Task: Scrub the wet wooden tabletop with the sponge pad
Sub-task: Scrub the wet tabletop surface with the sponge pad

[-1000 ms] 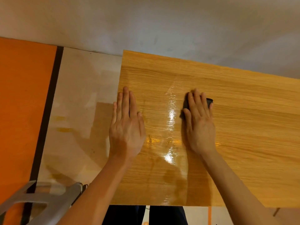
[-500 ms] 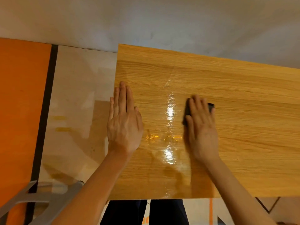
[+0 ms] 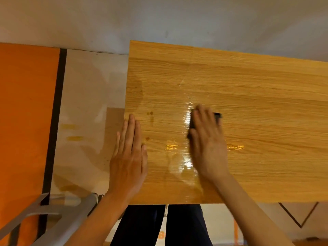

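From the head camera, the wooden tabletop (image 3: 257, 96) fills the right and middle of the view, its left edge running down beside pale floor and an orange floor panel (image 3: 24, 121). A glossy wet streak (image 3: 188, 121) runs down the left part of the tabletop toward the near edge, with a few small dark drops (image 3: 150, 113) nearer the left edge. The sponge pad (image 3: 217, 115) lies flat on the wood in the left half of the tabletop, about midway between far and near edges; only its dark corners show past the fingers. The right hand (image 3: 207, 142) lies on top of it, fingers straight and together, pressing it down rather than curling round it. The left hand (image 3: 128, 157) rests flat, fingers straight and together, at the left edge of the tabletop, partly overhanging it, and seems to brace the body. The pad looks thin, light and soft, so it should flatten under the palm and is best driven by flat pressure from above, not by a pinch at its rim. On the wet wood it may skid from under the fingers. A grey metal frame (image 3: 53, 215) stands by the near left corner.
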Demonstrator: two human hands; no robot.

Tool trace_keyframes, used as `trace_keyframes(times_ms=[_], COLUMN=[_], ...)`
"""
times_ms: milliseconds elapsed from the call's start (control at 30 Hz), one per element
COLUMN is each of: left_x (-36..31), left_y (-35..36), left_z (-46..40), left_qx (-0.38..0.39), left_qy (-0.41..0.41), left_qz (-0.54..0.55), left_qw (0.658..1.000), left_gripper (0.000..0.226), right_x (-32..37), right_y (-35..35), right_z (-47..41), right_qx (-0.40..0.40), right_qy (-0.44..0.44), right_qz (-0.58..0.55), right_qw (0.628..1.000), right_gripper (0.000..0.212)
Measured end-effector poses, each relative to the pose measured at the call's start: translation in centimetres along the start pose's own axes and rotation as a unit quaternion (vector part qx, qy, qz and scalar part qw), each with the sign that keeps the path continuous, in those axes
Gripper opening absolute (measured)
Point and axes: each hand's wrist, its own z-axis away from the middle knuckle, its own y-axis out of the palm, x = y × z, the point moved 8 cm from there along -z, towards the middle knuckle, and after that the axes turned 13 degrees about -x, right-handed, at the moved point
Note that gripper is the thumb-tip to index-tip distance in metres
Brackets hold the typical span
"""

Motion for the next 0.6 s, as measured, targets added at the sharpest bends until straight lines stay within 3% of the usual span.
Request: trace_keyframes(times_ms=[67, 133, 267, 333, 433, 533, 600], left_x=[0.1, 0.2, 0.3, 0.2, 0.0, -0.1, -0.1], left_y=[0.2, 0.2, 0.0, 0.0, 0.0, -0.1, -0.2], left_z=[0.1, 0.1, -0.1, 0.0, 0.1, 0.0, 0.0], left_qx=[-0.002, -0.008, -0.017, -0.02, -0.027, -0.034, -0.037], left_qy=[-0.002, 0.0, 0.002, 0.011, 0.011, 0.005, 0.006], left_qz=[0.001, 0.001, -0.006, -0.01, 0.003, 0.021, 0.023], left_qw=[1.0, 1.0, 1.0, 1.0, 1.0, 0.999, 0.999], left_gripper=[0.059, 0.059, 0.058, 0.057, 0.058, 0.058, 0.058], right_x=[-4.1, -3.3, 7.1, 9.1, 4.8, -2.8, -4.2], right_y=[-1.3, -1.3, 2.0, 2.5, 0.8, -2.0, -2.5], right_z=[0.8, 1.4, 2.5, 3.2, 3.9, 4.8, 5.3], right_qx=[-0.024, -0.047, 0.006, 0.035, 0.045, 0.0, -0.022], right_qy=[0.114, 0.173, 0.054, -0.019, -0.049, 0.063, 0.133], right_qz=[0.009, 0.025, 0.003, -0.014, -0.023, 0.013, 0.022], right_qw=[0.993, 0.984, 0.999, 0.999, 0.998, 0.998, 0.991], right_gripper=[0.049, 0.049, 0.05, 0.049, 0.049, 0.049, 0.049])
